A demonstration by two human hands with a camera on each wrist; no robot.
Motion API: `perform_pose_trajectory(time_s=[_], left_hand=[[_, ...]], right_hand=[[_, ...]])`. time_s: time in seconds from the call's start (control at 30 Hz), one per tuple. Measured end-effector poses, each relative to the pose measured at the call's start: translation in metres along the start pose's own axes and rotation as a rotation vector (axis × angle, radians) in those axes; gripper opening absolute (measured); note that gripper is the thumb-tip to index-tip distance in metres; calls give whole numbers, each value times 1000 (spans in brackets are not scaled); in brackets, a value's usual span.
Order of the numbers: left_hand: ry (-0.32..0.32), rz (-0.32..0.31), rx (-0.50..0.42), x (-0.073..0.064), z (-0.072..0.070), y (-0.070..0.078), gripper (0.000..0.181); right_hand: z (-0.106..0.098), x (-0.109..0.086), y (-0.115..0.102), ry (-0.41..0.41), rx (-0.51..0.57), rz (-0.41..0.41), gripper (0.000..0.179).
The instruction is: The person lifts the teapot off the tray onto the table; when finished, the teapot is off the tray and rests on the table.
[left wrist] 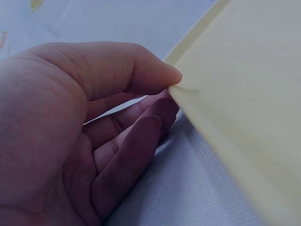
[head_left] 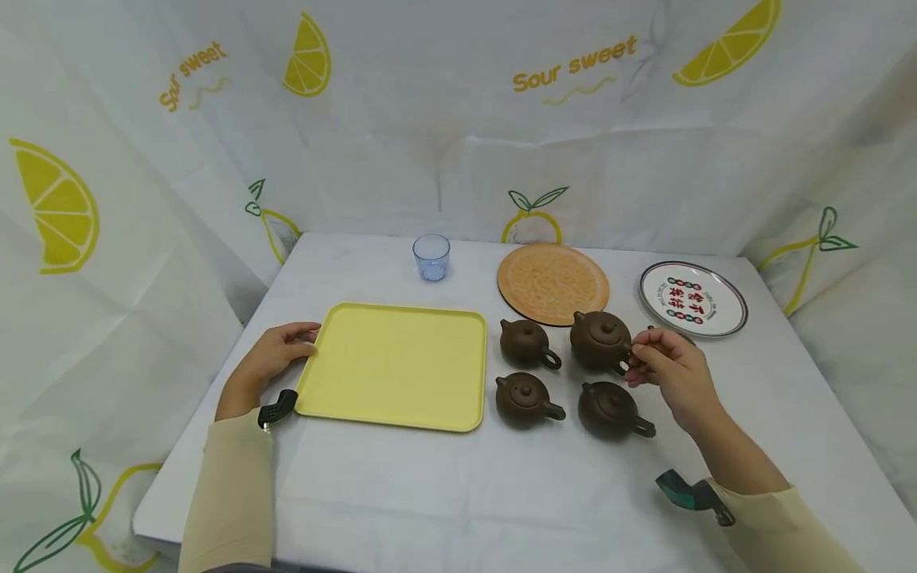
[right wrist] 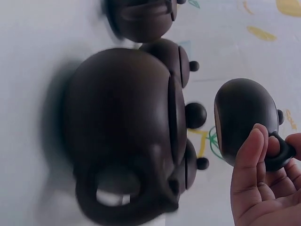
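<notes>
My left hand (head_left: 268,362) pinches the left rim of a yellow tray (head_left: 401,366). In the left wrist view the thumb (left wrist: 155,77) lies on the rim, with fingers below it. My right hand (head_left: 673,370) holds a dark brown teapot (head_left: 600,338) by its loop handle; the right wrist view shows this teapot (right wrist: 247,120) raised off the table. Near it stand a small teapot (head_left: 525,344), another below it (head_left: 526,400), and one closer to me (head_left: 609,410). Behind my right hand, another brown piece (head_left: 684,337) is mostly hidden.
At the back stand a clear blue glass (head_left: 432,259), a round tan board (head_left: 553,282) and a white plate (head_left: 693,298) with red lettering. The white table (head_left: 430,493) is backed by a lemon-print curtain (head_left: 444,103).
</notes>
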State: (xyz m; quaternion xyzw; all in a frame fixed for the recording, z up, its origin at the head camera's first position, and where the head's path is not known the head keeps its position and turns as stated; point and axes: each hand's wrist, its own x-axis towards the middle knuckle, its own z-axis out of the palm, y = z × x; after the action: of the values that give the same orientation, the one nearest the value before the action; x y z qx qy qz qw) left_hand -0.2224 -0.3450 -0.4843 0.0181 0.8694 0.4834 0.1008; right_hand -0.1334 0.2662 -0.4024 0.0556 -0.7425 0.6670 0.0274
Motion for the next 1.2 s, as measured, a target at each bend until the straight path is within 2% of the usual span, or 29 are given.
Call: perform_pose_trajectory(time_s=[0.13, 0.33, 0.73, 0.87, 1.07, 1.2], left_hand=[[-4, -12, 2, -1, -1, 0, 54], [-4, 3, -11, -2, 0, -1, 54], [-11, 11, -48, -2, 1, 0, 54], [-20, 6, -54, -2, 1, 2, 53], [-20, -4, -59, -3, 0, 5, 54], [-14, 10, -67, -5, 0, 7, 53]], right_hand=[[-14, -11, 3, 2, 30, -21, 10], [-35, -25, 12, 5, 35, -22, 6], [-68, -51, 29, 55, -10, 32, 6], [-78, -60, 36, 66, -1, 73, 7], [-90, -69, 47, 98, -52, 149, 8], [-98, -74, 55, 74, -1, 153, 11]])
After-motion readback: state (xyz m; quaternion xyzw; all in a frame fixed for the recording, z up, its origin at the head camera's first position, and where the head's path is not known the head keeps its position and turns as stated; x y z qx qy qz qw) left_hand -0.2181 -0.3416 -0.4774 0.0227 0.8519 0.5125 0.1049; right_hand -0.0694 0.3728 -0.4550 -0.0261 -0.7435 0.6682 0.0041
